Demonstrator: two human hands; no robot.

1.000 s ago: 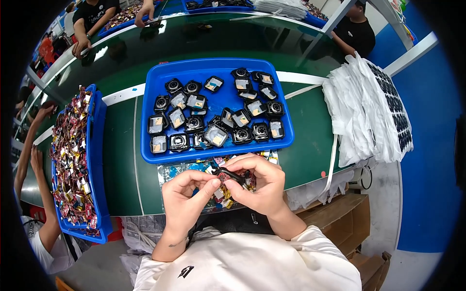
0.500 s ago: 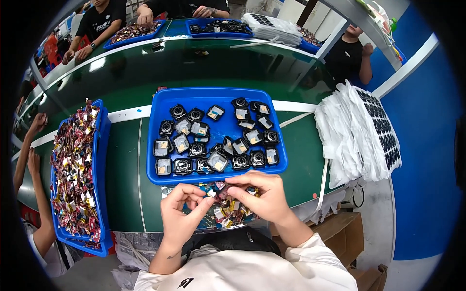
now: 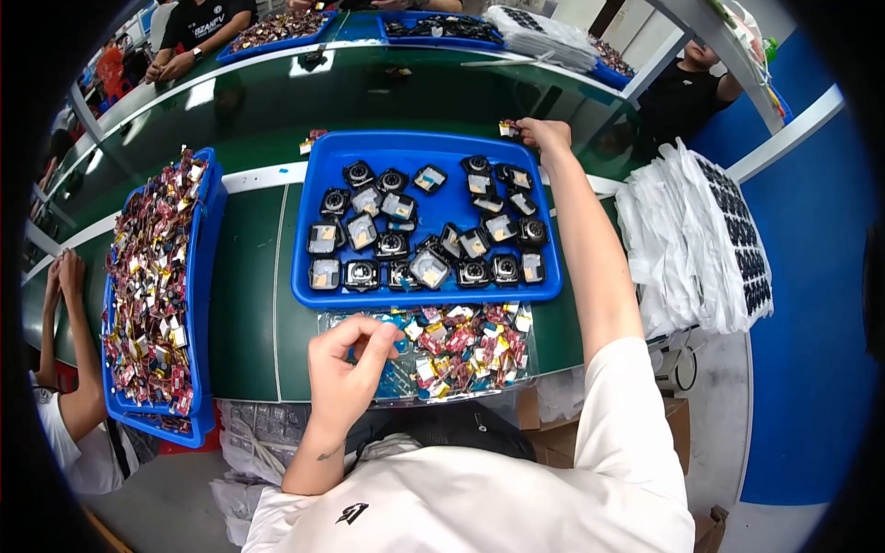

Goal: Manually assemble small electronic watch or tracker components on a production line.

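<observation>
My right hand point(image 3: 547, 135) is stretched past the far right corner of a blue tray point(image 3: 301, 235). At its closed fingertips is a small red, white and yellow electronic part point(image 3: 509, 129). My left hand point(image 3: 348, 359) is in front of the tray's near edge, thumb and fingers curled together; what they hold, if anything, cannot be made out. Beside it, a pile of small red circuit boards with white and yellow pieces point(image 3: 470, 350) lies on a clear plastic sheet. Several black watch cases point(image 3: 392, 244) fill much of the tray, some face down with pale backs.
At left, a long blue tray point(image 3: 210, 249) is heaped with similar parts. Stacked white packing sheets point(image 3: 659, 240) stand at right. More small parts point(image 3: 312, 140) lie behind the tray's far left corner. Other people sit across the green table point(image 3: 244, 350) and at left.
My right hand has moved from the pile in front of me to beyond the tray's far right corner. My left hand stays near the pile. The view has shifted slightly.
</observation>
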